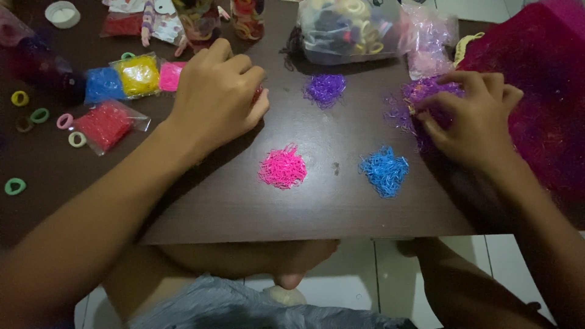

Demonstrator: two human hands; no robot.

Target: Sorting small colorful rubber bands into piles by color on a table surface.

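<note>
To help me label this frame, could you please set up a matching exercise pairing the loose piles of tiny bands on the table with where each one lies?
Column one:
1. pink pile
2. blue pile
3. small purple pile
4. large purple heap

Column two:
A. under the right hand's fingertips
B. near the table's front edge, left of the blue pile
C. in front of the clear bag of hair ties
D. near the front edge, below the right hand

Pairs: 1-B, 2-D, 3-C, 4-A
</note>
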